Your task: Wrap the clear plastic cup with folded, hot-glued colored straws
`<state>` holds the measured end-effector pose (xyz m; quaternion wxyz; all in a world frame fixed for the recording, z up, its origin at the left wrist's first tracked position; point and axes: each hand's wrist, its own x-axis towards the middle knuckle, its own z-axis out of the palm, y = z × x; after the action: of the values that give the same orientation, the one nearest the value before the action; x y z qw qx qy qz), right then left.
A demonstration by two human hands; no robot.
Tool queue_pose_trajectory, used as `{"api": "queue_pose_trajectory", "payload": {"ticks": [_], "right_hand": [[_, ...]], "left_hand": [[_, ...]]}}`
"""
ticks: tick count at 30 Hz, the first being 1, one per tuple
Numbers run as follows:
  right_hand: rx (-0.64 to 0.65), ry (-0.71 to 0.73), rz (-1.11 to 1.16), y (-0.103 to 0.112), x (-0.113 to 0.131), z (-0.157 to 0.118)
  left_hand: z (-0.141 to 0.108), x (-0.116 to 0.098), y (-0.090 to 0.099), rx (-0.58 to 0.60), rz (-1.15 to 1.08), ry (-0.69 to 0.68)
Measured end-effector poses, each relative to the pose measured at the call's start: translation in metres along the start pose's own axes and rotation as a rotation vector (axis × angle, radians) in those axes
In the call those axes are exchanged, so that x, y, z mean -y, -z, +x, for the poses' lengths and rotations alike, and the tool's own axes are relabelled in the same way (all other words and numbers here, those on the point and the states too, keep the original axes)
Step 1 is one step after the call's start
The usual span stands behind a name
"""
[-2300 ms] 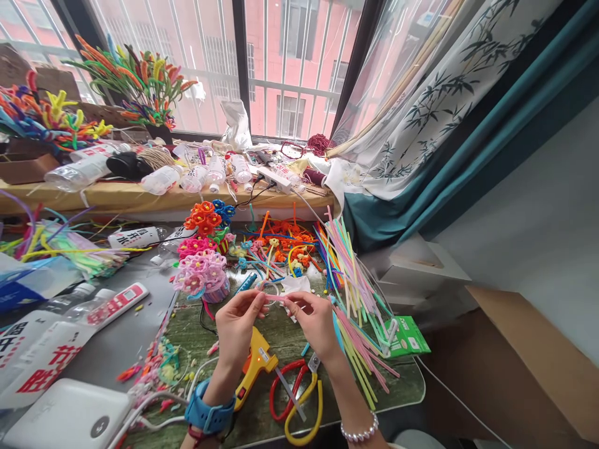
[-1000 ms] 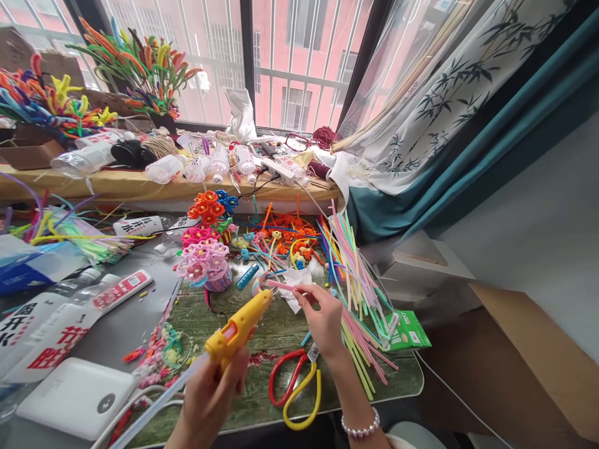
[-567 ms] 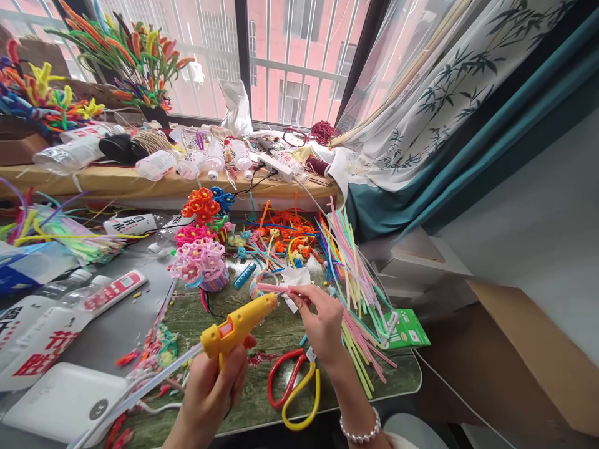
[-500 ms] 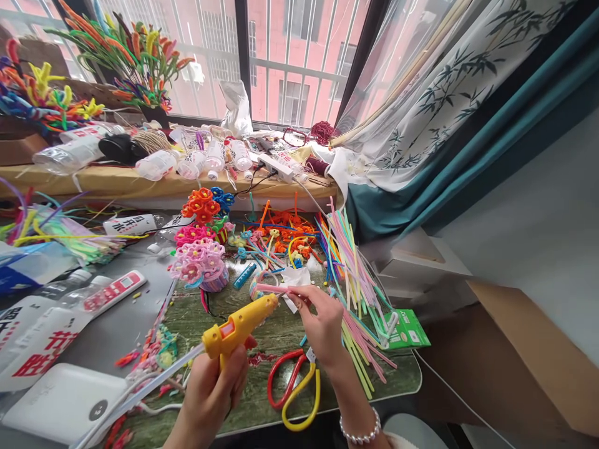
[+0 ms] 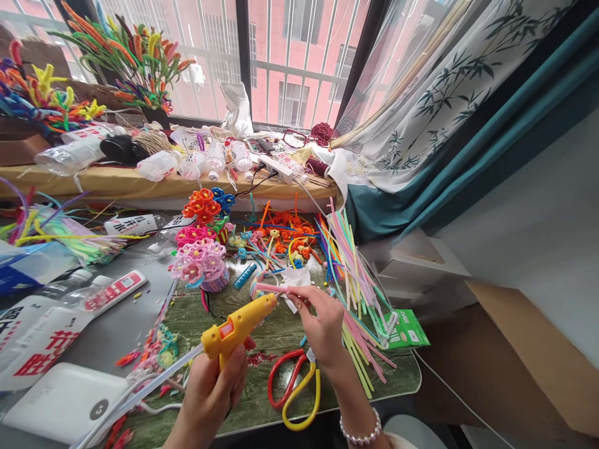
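Note:
My left hand (image 5: 213, 386) is wrapped round the handle of a yellow hot glue gun (image 5: 241, 322), with a long clear glue stick (image 5: 163, 377) sticking out of its back end. The gun's nozzle points up and right, close to my right fingertips. Between thumb and fingers, my right hand (image 5: 322, 321) pinches a short pink pipe cleaner (image 5: 271, 287), which points left just above the nozzle. Whether nozzle and pipe cleaner touch, I cannot tell. Below my hands lie scissors (image 5: 299, 390) with one red and one yellow handle loop.
Pipe-cleaner flowers (image 5: 199, 262) stand left of centre, by a teal tube (image 5: 245, 275). Loose pipe cleaners (image 5: 355, 268) and a green packet (image 5: 407, 328) lie at right. Plastic bottles (image 5: 47, 337) and a white power bank (image 5: 65, 402) occupy the left. A power strip (image 5: 277, 167) rests on the sill.

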<state>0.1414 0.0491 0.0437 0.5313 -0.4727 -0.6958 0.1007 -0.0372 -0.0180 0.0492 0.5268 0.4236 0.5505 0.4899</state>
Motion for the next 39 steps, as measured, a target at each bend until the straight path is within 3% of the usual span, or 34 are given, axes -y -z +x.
{"api": "queue_pose_trajectory", "payload": {"ticks": [5, 26, 39], "right_hand": [[-0.007, 0.008, 0.011, -0.0005, 0.0001, -0.0008], [-0.078, 0.033, -0.021, 0.0048, 0.0017, 0.0005], [-0.067, 0.025, -0.023, 0.0079, 0.0012, 0.0012]], "left_hand": [[0.0004, 0.0016, 0.0017, 0.029, 0.027, -0.032], [0.0048, 0.0064, 0.008, -0.037, 0.068, -0.099], [0.0046, -0.0022, 0.0059, -0.09, 0.042, -0.109]]}}
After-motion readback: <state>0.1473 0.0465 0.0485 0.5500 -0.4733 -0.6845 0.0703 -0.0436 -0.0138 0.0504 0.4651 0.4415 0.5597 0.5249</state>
